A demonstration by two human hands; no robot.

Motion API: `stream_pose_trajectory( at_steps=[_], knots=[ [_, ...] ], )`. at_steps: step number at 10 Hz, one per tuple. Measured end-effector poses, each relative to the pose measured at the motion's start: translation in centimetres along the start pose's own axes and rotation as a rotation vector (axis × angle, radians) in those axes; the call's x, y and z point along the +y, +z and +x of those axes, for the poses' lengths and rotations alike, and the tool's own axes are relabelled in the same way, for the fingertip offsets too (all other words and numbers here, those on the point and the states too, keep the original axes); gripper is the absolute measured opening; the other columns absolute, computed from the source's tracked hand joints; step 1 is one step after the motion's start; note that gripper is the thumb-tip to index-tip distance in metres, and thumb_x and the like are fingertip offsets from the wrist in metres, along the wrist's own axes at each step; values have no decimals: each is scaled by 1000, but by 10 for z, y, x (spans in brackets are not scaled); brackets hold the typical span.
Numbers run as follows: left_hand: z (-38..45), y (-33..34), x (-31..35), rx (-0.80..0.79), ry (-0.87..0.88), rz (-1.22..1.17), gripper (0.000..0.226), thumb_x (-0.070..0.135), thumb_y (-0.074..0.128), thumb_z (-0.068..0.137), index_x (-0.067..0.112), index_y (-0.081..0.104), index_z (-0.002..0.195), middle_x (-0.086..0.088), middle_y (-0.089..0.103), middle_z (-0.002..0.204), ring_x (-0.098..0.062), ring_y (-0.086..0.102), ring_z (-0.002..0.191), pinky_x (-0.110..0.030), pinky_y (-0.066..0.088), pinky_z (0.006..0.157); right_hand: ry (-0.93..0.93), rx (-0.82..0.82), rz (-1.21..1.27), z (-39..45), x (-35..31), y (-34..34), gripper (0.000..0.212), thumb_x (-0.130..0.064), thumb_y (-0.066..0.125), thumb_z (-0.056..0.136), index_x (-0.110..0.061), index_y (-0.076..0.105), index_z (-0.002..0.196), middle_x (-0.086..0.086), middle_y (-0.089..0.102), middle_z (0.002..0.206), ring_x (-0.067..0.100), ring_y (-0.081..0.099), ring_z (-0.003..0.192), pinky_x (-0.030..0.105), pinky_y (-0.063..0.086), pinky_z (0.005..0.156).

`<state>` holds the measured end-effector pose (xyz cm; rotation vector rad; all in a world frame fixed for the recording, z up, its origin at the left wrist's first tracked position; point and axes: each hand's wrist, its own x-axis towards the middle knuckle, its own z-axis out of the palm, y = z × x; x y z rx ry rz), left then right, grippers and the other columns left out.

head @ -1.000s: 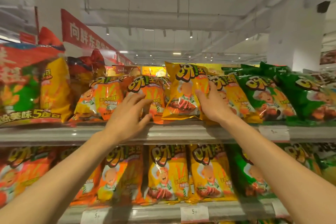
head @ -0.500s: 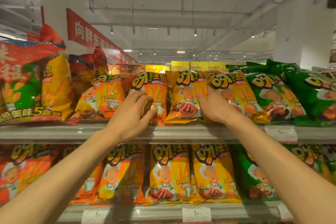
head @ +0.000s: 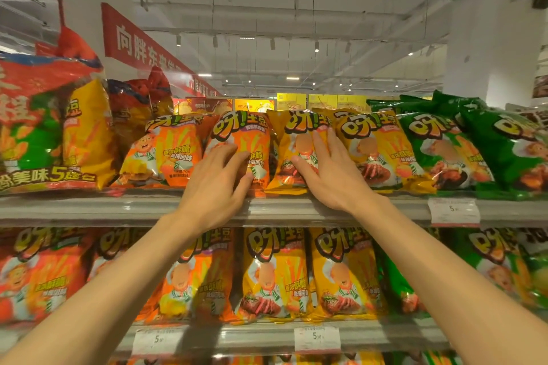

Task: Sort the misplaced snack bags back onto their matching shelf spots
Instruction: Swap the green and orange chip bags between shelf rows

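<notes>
On the upper shelf (head: 89,210) stand orange, yellow and green snack bags in a row. My left hand (head: 216,184) lies flat, fingers spread, on the front of an orange bag (head: 246,133). My right hand (head: 329,169) presses flat on a yellow bag (head: 292,139) just right of it, fingers apart, thumb at the bag's lower part. Another yellow bag (head: 382,148) stands right of that, then green bags (head: 444,151). Neither hand closes around a bag.
Large red multipack bags (head: 44,127) fill the upper shelf's left end. The lower shelf (head: 252,338) holds orange, yellow and green bags of the same brand. Price tags (head: 453,210) hang on the shelf edges. A red banner (head: 142,44) hangs overhead.
The yellow bag under my right hand has settled lower and more upright among the others. My left hand has slid up from the shelf edge onto the orange bag.
</notes>
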<state>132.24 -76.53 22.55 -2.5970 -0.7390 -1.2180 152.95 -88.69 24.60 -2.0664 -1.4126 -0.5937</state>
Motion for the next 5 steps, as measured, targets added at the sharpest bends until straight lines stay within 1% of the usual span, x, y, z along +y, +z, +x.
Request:
stream_pose_trajectory(
  at_steps=[1, 2, 3, 4, 5],
  knots=[
    [0, -1, 2, -11, -23, -42, 56, 46, 41, 99, 16, 52, 145, -11, 47, 152, -29, 38, 144, -47, 37, 112, 30, -1, -14, -1, -1, -4, 85, -73, 23, 96, -23, 3, 162, 11, -9, 169, 29, -5, 157, 49, 8, 127],
    [-2, -7, 1, -8, -32, -109, 52, 43, 48, 102, 17, 51, 146, -9, 44, 155, -26, 34, 147, -45, 32, 116, 42, 28, 54, -10, -6, -12, 85, -74, 26, 95, -25, 5, 162, 8, -7, 170, 26, -2, 157, 48, 10, 126],
    [-11, -13, -1, 20, -40, -153, 53, 44, 52, 102, 18, 49, 147, -4, 42, 157, -22, 32, 147, -42, 31, 118, 34, 94, 92, -27, -14, -20, 82, -70, 32, 97, -26, 8, 162, 4, -2, 170, 21, 2, 157, 46, 14, 126],
    [-22, -21, -2, 67, -65, -263, 53, 46, 54, 100, 20, 49, 146, 1, 43, 155, -17, 33, 146, -37, 31, 117, 42, 155, 118, -44, -22, -25, 78, -68, 35, 98, -26, 15, 161, 2, 5, 170, 20, 7, 156, 49, 18, 125],
    [-45, -28, -3, 129, -56, -361, 49, 44, 56, 99, 24, 49, 143, 6, 48, 146, -11, 38, 140, -25, 31, 108, 31, 233, 125, -70, -30, -24, 72, -62, 40, 99, -26, 23, 158, 1, 18, 167, 20, 16, 154, 45, 22, 124]
  ],
)
